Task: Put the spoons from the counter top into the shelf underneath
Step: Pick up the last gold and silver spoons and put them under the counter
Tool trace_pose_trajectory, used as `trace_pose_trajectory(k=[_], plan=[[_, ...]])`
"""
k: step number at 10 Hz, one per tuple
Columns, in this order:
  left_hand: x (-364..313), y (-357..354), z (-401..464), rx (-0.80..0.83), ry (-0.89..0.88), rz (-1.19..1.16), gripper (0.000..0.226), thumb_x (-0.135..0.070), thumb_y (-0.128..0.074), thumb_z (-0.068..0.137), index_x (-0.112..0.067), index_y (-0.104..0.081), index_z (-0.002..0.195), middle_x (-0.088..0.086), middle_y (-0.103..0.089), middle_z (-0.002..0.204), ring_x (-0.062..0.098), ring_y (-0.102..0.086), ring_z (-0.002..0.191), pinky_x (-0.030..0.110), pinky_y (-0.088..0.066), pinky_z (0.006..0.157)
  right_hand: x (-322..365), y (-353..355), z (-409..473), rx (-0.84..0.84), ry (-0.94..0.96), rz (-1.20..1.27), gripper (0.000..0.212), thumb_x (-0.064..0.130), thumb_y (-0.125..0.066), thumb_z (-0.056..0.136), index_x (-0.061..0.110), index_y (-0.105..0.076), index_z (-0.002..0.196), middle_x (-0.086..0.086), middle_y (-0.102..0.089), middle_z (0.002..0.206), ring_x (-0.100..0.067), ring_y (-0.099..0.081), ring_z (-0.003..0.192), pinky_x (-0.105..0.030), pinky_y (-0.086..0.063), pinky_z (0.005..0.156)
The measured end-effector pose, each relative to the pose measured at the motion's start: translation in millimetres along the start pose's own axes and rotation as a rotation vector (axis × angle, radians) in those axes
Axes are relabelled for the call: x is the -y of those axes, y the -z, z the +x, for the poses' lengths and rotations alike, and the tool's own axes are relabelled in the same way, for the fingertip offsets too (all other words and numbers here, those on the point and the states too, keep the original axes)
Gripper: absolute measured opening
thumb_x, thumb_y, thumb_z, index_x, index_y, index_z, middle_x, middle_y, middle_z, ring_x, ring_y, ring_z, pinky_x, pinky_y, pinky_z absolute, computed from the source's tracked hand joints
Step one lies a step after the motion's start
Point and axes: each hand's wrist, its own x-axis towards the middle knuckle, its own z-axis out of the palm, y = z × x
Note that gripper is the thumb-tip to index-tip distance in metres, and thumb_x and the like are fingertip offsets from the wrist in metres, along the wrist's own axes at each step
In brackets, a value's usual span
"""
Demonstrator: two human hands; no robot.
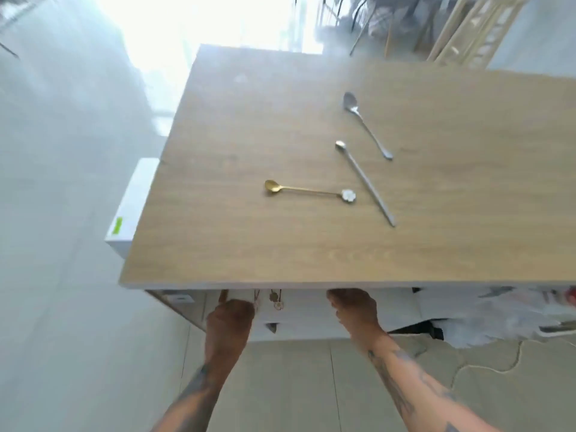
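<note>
Looking down: we see a wooden counter top [249,244], pale tiled floor [62,275] around it
Spoons: gold spoon [308,190], long thin spoon [364,182] and silver spoon [366,123] lie apart on top
Shelf [305,313]: white, under the near edge
Left hand [229,319]: curled at shelf, grip unclear to us
Right hand [355,310]: fingers hidden beneath the edge, we cannot tell
</note>
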Motion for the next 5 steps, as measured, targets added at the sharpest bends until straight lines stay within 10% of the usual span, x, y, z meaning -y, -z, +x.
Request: trace_pose_trajectory(k=[1,2,3,4,5], plan=[[-16,36,-23,0.031,-0.016,0.125,0.032,-0.025,-0.056,0.097,-0.022,-0.064,0.066,0.001,-0.067,0.080,0.016,-0.052,0.068,0.033,-0.045,0.068,6,50,-43,-0.066,-0.021,0.061,0.012,0.022,-0.061,0.092,0.024,-0.064,0.081,-0.006,-0.067,0.092,-0.020,-0.060,0.082,-0.035,-0.054,0.085],[-37,65,-47,0.132,-0.082,0.127,0.018,-0.026,-0.058,0.097,-0.024,-0.076,0.096,0.005,-0.067,0.133,0.018,-0.062,0.106,0.025,-0.045,0.095,22,105,-77,-0.107,-0.089,0.016,0.022,0.033,-0.058,0.092,0.018,-0.069,0.080,-0.008,-0.072,0.092,-0.025,-0.063,0.084,-0.031,-0.050,0.076],[-65,91,-69,0.271,-0.272,0.175,0.019,-0.049,-0.065,0.079,-0.032,-0.070,0.071,-0.012,-0.074,0.091,0.005,-0.067,0.094,0.026,-0.052,0.097,35,156,-97,-0.191,-0.083,-0.080,0.030,0.040,-0.053,0.094,0.018,-0.063,0.078,-0.005,-0.069,0.087,-0.026,-0.061,0.089,-0.032,-0.045,0.071],[-94,103,-80,0.040,-0.442,0.081,0.026,-0.043,-0.079,0.068,-0.022,-0.065,0.060,-0.016,-0.061,0.050,-0.007,-0.057,0.051,0.014,-0.050,0.058,47,191,-107,-0.285,-0.044,-0.150,0.028,0.042,-0.056,0.091,0.019,-0.060,0.075,-0.005,-0.067,0.085,-0.026,-0.063,0.090,-0.032,-0.038,0.065],[-143,120,-92,-0.025,-0.550,0.033,0.027,-0.033,-0.079,0.073,-0.034,-0.062,0.052,-0.014,-0.051,0.043,-0.004,-0.044,0.043,0.014,-0.042,0.054,68,210,-110,-0.321,0.015,-0.181,0.022,0.041,-0.058,0.088,0.019,-0.063,0.083,-0.008,-0.071,0.103,-0.026,-0.059,0.090,-0.033,-0.046,0.074]])
